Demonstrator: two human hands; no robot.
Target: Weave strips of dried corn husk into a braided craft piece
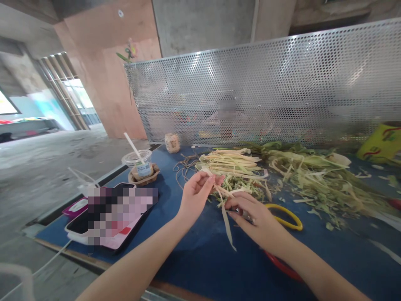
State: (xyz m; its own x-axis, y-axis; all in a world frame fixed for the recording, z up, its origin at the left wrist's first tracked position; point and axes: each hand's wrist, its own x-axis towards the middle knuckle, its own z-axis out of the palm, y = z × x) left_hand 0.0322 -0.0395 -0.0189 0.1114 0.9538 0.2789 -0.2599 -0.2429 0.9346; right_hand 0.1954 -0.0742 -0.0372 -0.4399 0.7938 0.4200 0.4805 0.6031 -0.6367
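My left hand [196, 196] and my right hand [255, 217] meet over the blue table [203, 259], both pinched on a pale corn husk strip [226, 215] that hangs down between them. My left fingers close on its upper end; my right fingers grip it just to the right. Behind the hands lies a tidy bundle of pale husk strips [232, 163], and a loose heap of green husk scraps [316, 179] spreads to the right. Yellow-handled scissors [286, 217] lie under my right hand.
A phone [109, 215] lies at the left edge on a cable. A plastic cup with a spoon [139, 165] and a small jar [172, 143] stand behind it, with twine [184, 165] beside. A perforated metal screen [266, 83] walls the back. A yellow bag [380, 144] sits far right.
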